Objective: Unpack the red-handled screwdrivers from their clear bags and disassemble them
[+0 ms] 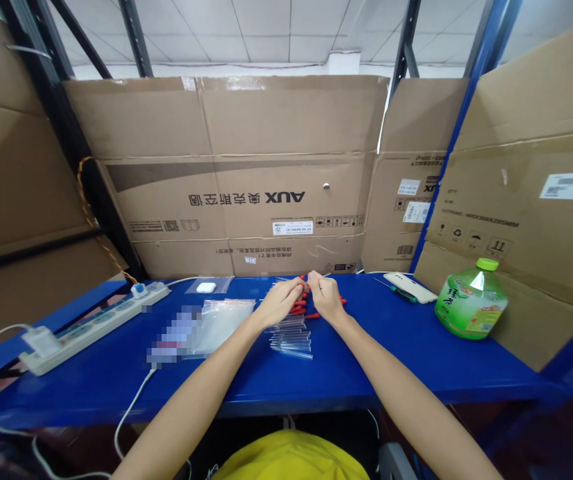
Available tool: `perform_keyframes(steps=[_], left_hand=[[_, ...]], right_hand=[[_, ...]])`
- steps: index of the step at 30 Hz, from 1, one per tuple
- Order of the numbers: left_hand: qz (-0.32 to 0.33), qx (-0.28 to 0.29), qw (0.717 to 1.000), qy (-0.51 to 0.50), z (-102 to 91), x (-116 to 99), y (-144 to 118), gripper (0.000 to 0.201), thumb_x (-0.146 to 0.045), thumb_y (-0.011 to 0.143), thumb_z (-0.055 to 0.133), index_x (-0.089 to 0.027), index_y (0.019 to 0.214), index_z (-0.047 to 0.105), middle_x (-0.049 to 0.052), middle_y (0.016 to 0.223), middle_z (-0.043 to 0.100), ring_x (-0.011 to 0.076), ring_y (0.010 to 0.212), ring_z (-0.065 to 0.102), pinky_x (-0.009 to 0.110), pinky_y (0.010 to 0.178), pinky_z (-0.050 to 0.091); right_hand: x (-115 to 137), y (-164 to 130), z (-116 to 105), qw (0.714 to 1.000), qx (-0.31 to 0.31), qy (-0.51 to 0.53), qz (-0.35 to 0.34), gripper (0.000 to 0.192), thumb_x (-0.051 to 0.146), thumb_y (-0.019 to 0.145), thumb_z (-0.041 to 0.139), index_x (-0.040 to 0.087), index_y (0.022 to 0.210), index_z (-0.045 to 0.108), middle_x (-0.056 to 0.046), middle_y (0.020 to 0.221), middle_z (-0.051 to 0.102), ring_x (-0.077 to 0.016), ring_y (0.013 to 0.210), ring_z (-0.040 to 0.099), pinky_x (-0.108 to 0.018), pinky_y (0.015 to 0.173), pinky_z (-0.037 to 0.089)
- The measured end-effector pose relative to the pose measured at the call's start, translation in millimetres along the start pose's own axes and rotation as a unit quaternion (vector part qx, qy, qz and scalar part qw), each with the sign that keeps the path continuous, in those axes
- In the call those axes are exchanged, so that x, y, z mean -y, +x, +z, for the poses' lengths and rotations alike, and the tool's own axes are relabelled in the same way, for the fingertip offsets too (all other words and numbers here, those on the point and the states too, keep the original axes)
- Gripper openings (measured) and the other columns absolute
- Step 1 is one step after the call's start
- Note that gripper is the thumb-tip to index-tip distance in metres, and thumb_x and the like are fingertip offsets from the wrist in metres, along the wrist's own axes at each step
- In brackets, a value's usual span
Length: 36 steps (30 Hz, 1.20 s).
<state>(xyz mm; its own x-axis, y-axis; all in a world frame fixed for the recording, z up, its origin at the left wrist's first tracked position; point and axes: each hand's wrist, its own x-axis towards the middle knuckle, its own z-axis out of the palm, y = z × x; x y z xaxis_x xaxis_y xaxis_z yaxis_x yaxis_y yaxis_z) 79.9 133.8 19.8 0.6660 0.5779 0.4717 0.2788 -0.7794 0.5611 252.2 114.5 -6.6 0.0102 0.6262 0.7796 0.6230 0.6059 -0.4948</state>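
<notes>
My left hand point(281, 303) and my right hand point(325, 299) meet above the middle of the table, fingers curled and pinched together. Between the fingertips a bit of red shows, and a thin rod-like end sticks out past my right fingers. The fingers hide most of what they hold. Under and between the hands lie several small red pieces point(298, 308), like slim handles. One red piece point(312, 315) points out below my right hand. Nearer to me, a row of clear thin plastic tubes point(291, 341) lies side by side on the blue table point(366, 373).
Left of the tubes are a clear plastic bag point(221, 323) and a blurred-out phone-like object point(173, 339) on a cable. A white power strip point(96, 327) runs along the left. At right stand a green bottle point(472, 300), a white phone point(411, 287) and a green-handled screwdriver point(403, 293). Cardboard point(246, 133) walls the back.
</notes>
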Motion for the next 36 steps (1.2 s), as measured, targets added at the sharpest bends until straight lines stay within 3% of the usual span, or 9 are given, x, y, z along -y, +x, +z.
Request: perform_keyframes(steps=[5, 9, 16, 20, 23, 26, 29, 32, 36], left_hand=[[-0.010, 0.017, 0.999, -0.038, 2.6, 2, 1, 0.035, -0.036, 0.103, 0.034, -0.017, 0.105, 0.063, 0.003, 0.086, 0.067, 0.0184, 0.082, 0.059, 0.027, 0.078, 0.043], [-0.030, 0.017, 0.997, -0.065, 4.8, 3, 2, 0.037, -0.032, 0.100, 0.036, -0.015, 0.117, 0.065, 0.006, 0.100, 0.072, 0.0211, 0.092, 0.063, 0.030, 0.087, 0.046], [-0.015, -0.024, 0.993, -0.113, 15.9, 7, 6, 0.039, -0.021, 0.092, 0.036, -0.014, 0.114, 0.066, 0.010, 0.118, 0.070, 0.0234, 0.112, 0.061, 0.035, 0.106, 0.041], [-0.014, -0.044, 0.989, -0.137, 17.9, 2, 6, 0.032, -0.020, 0.088, 0.037, -0.016, 0.101, 0.066, 0.007, 0.103, 0.070, 0.0217, 0.101, 0.060, 0.034, 0.100, 0.044], [-0.042, -0.024, 0.975, -0.216, 15.2, -3, 5, 0.020, -0.022, 0.084, 0.042, -0.017, 0.090, 0.060, 0.003, 0.084, 0.061, 0.0167, 0.079, 0.054, 0.029, 0.080, 0.046], [-0.104, 0.043, 0.933, -0.341, 12.7, -5, 4, 0.014, -0.029, 0.084, 0.045, -0.017, 0.084, 0.053, -0.004, 0.066, 0.041, 0.0108, 0.058, 0.035, 0.022, 0.057, 0.034], [-0.148, 0.097, 0.893, -0.415, 11.9, -6, 3, 0.027, -0.041, 0.088, 0.043, -0.016, 0.081, 0.051, -0.006, 0.061, 0.031, 0.0091, 0.054, 0.025, 0.021, 0.051, 0.024], [-0.169, 0.113, 0.880, -0.429, 11.7, -6, 2, 0.030, -0.043, 0.088, 0.046, -0.016, 0.079, 0.051, -0.005, 0.063, 0.034, 0.0086, 0.054, 0.025, 0.020, 0.050, 0.021], [-0.166, 0.079, 0.893, -0.411, 11.8, -6, 1, 0.025, -0.039, 0.086, 0.051, -0.019, 0.075, 0.042, -0.006, 0.065, 0.030, 0.0079, 0.055, 0.021, 0.021, 0.050, 0.018]], right_hand=[[-1, -1, 0, 0.997, 0.022, -0.078, -0.006, 0.045, 0.045, 0.103, 0.037, 0.022, 0.066, 0.048, 0.000, 0.055, 0.053, -0.0140, 0.051, 0.052, -0.027, 0.059, 0.029], [-1, -2, 2, 0.992, 0.035, -0.119, -0.001, 0.047, 0.042, 0.103, 0.039, 0.021, 0.067, 0.059, -0.004, 0.063, 0.066, -0.0158, 0.059, 0.061, -0.026, 0.062, 0.032], [3, -4, 10, 0.987, 0.050, -0.154, -0.008, 0.049, 0.037, 0.106, 0.031, 0.019, 0.076, 0.065, -0.009, 0.073, 0.071, -0.0179, 0.064, 0.065, -0.027, 0.064, 0.034], [6, -3, 10, 0.995, 0.027, -0.093, -0.001, 0.048, 0.041, 0.106, 0.030, 0.020, 0.073, 0.057, -0.006, 0.065, 0.065, -0.0166, 0.058, 0.059, -0.028, 0.062, 0.034], [5, -1, 5, 0.999, 0.027, 0.011, 0.042, 0.051, 0.051, 0.104, 0.033, 0.022, 0.067, 0.052, -0.003, 0.059, 0.059, -0.0150, 0.054, 0.053, -0.027, 0.059, 0.034], [0, 2, -2, 0.980, 0.069, 0.154, 0.106, 0.057, 0.062, 0.099, 0.036, 0.022, 0.061, 0.050, 0.001, 0.053, 0.051, -0.0127, 0.049, 0.044, -0.027, 0.053, 0.033], [-2, 3, -6, 0.952, 0.127, 0.245, 0.132, 0.058, 0.065, 0.097, 0.040, 0.021, 0.060, 0.049, 0.003, 0.051, 0.047, -0.0112, 0.047, 0.038, -0.026, 0.049, 0.030], [2, 3, -10, 0.954, 0.155, 0.234, 0.105, 0.054, 0.063, 0.097, 0.042, 0.021, 0.064, 0.051, 0.001, 0.057, 0.055, -0.0115, 0.050, 0.044, -0.025, 0.052, 0.034], [9, 3, -14, 0.981, 0.127, 0.128, 0.067, 0.048, 0.057, 0.098, 0.046, 0.021, 0.069, 0.055, 0.001, 0.061, 0.061, -0.0127, 0.054, 0.052, -0.025, 0.057, 0.037]])
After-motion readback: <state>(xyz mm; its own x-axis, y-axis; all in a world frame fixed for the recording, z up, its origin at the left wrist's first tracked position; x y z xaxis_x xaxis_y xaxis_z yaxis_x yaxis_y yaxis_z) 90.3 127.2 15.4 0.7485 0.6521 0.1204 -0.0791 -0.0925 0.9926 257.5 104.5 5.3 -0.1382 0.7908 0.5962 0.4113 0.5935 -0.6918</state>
